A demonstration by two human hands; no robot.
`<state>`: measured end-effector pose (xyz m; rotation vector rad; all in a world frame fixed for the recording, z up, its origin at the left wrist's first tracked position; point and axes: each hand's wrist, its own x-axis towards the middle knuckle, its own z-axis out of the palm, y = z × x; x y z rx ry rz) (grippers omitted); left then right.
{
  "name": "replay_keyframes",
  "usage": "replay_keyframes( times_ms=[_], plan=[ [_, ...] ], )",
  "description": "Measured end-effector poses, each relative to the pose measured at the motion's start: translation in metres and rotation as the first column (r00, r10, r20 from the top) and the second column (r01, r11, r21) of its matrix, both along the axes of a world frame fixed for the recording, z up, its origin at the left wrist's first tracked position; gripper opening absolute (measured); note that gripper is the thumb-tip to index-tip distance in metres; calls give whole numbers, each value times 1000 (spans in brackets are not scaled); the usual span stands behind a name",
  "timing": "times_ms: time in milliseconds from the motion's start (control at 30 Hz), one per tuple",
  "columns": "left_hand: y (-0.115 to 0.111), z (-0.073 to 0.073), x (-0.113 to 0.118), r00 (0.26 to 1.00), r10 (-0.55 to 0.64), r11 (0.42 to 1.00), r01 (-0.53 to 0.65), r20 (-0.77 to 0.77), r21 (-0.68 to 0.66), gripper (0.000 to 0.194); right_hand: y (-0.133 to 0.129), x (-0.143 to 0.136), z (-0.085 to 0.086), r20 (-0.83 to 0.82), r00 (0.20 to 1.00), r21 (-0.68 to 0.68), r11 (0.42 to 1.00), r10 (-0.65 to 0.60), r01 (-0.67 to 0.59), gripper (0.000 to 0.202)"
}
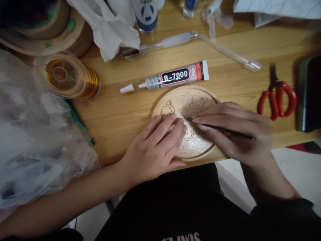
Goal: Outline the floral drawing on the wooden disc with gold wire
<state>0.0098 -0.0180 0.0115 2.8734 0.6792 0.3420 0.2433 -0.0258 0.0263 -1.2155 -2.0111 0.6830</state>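
Observation:
A round wooden plate [200, 147] with pencilled flower outlines lies near the table's front edge. Bent gold wire [167, 108] follows some of the lines on its left part, and more gold wire curves [190, 134] show near the middle. Resting flat on the plate's left side is my left hand [157, 145], fingers stretched out and partly covering the wirework. My right hand [233, 129] is closed around slim black tweezers [225, 129]. Their tip touches or hovers over the plate's centre, close to my left fingertips; I cannot tell which.
Behind the plate lies a B-7000 glue tube [175, 76]. A spool of gold wire [70, 75] and a plastic bag [37, 134] are at the left. Red-handled pliers [277, 98] and a dark box-like object [309, 93] sit right. Further back are a pen-like tool [173, 41], tissue [112, 30] and a bottle [145, 16].

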Motion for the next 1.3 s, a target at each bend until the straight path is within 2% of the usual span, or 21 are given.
replay_keyframes(
  times_ms=[167,333,500,667,767,900,1000,1300],
  plan=[
    [0,-1,1,1000,-9,998,10,-22,58,68,9,8,-1,14,997,-2,997,71,-71,27],
    [0,-1,1,1000,-9,999,9,-8,32,70,15,12,-4,-26,987,41,986,160,-159,29],
    [1,-1,0,1000,-8,1000,8,7,-15,66,16,13,-5,-50,987,36,988,151,-149,31],
    [6,1,-4,992,5,996,6,127,-89,64,15,14,-5,-71,989,-5,991,132,-133,32],
    [7,3,-7,987,-2,997,14,159,-75,62,14,12,-6,-87,988,9,992,126,-126,29],
    [1,5,-6,995,-61,998,60,73,16,61,11,9,-8,-91,994,-15,998,52,-54,25],
    [-5,5,-4,997,-70,996,71,-17,50,62,11,10,-9,-91,995,-18,999,50,-52,20],
    [-11,4,-3,996,-61,998,62,-66,18,64,11,11,-9,-65,997,-14,999,44,-45,18]
  ],
)
